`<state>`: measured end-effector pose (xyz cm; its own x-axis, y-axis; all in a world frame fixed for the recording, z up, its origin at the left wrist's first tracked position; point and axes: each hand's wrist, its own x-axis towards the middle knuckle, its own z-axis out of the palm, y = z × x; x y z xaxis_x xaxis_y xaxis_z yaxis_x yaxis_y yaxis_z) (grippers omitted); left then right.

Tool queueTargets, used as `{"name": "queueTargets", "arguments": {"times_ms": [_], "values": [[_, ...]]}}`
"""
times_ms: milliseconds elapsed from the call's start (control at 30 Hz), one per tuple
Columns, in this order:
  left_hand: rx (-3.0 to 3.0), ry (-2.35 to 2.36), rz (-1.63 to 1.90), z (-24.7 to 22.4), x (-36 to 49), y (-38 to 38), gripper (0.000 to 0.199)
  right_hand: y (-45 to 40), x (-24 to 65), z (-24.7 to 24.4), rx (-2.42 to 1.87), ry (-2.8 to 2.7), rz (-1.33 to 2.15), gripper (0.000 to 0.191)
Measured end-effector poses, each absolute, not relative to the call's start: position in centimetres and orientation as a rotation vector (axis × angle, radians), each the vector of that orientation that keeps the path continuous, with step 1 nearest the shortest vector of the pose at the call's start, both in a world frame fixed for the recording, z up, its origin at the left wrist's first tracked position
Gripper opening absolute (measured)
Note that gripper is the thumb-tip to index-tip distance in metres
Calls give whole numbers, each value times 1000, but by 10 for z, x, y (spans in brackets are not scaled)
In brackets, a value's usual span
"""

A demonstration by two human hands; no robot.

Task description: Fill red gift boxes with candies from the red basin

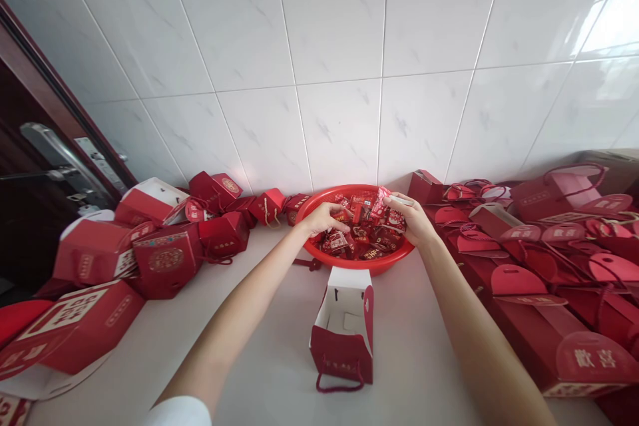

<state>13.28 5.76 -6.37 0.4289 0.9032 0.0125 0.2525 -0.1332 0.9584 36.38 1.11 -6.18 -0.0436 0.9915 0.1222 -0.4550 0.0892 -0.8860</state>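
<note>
A red plastic basket (357,265) full of small red wrapped sweets (363,233) stands against the wall. Over its left side is my left hand (327,218), fingers apart and reaching down among the sweets; I see nothing held in it. My right hand (409,216), at the basket's right rim, is closed on red-and-white sweet packets (392,213), and its fingertips are partly hidden by them. In front of the basket, between my forearms, an open red gift box (342,346) with a white inside and a rope handle stands upright on the table.
Several red gift boxes (167,259) are piled on the left of the white table (259,346). Many more gift boxes (539,313) with rope handles crowd the right side. A tiled wall (339,126) rises behind, and a dark door with a metal handle (64,153) is at far left.
</note>
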Motion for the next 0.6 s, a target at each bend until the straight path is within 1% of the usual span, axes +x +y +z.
{"name": "queueTargets", "arguments": {"times_ms": [200, 400, 533, 600], "values": [[1542, 1096, 832, -64, 134, 59, 36, 10, 362, -62, -755, -974, 1348, 36], [1303, 1057, 823, -58, 135, 54, 11, 11, 361, -63, -760, -988, 1328, 39], [1195, 907, 842, -54, 142, 40, 16, 12, 361, -65, -772, -998, 1321, 39], [1147, 849, 817, -52, 150, 32, 16, 13, 361, -65, -764, -1007, 1320, 39]]}}
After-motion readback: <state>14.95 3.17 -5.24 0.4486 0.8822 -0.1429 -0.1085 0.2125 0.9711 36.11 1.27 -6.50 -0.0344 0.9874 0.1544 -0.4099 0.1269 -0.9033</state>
